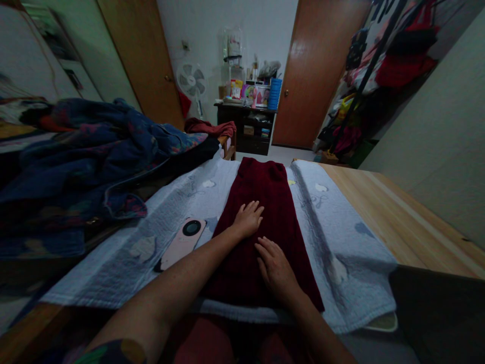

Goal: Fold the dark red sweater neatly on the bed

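A dark red knit garment [280,212], narrower at its far end and wider near me, lies flat on a pale blue-grey quilted cloth [322,212]. Resting palm down on the middle of the garment is my left hand [248,218], its fingers stretched out. Nearer to me and a little to the right, my right hand [276,265] also lies on the fabric with fingers extended. Neither hand grips anything. Left of the garment, partly behind my left forearm, a pink phone [182,245] with a round dark camera ring lies on the cloth.
A heap of blue denim clothing [98,141] fills the left side. To the right is a wooden board surface [409,217]. Beyond stand a white fan [192,81], a dark shelf unit [246,129] with mixed items, a wooden door [303,76] and hanging bags [405,55].
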Motion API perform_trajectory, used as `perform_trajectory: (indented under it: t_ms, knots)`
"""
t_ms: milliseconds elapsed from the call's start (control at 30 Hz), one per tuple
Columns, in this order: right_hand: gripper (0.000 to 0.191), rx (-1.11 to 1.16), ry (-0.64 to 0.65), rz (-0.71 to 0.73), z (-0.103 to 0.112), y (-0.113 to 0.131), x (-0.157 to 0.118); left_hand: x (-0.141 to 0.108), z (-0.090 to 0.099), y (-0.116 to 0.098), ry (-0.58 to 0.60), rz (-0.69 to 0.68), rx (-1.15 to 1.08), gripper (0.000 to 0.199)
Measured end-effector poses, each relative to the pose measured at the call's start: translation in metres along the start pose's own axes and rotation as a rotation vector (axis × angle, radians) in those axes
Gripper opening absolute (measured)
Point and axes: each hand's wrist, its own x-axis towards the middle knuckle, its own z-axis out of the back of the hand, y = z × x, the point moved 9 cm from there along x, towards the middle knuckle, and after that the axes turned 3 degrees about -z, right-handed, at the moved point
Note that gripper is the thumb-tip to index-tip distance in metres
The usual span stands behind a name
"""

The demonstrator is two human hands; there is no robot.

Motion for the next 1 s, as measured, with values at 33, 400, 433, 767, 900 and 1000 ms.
perform_trajectory:
  t_ms: [33, 400, 433, 767, 900, 1000]
  knots:
    - [0.039, 0.001, 0.002, 0.0, 0.0, 0.0, -0.002, -0.004, 0.004, -0.003, -0.047, -0.019, 0.004, 0.041]
    - [0.038, 0.05, -0.032, -0.039, 0.006, -0.005, -0.012, -0.098, 0.016, -0.041, 0.126, -0.008, -0.081, 0.046]
    - [0.039, 0.036, -0.026, -0.05, 0.006, -0.003, -0.01, -0.106, 0.019, -0.043, 0.111, 0.008, -0.064, 0.046]
    - [0.038, -0.141, 0.001, -0.173, -0.005, 0.017, -0.001, -0.125, 0.023, -0.044, -0.086, 0.075, 0.006, 0.043]
    - [0.039, -0.113, 0.011, -0.15, -0.006, 0.012, -0.007, -0.126, 0.024, -0.043, -0.098, 0.08, -0.009, 0.044]
    - [0.039, -0.094, 0.01, -0.134, -0.005, 0.007, -0.011, -0.127, 0.024, -0.043, -0.095, 0.081, -0.015, 0.045]
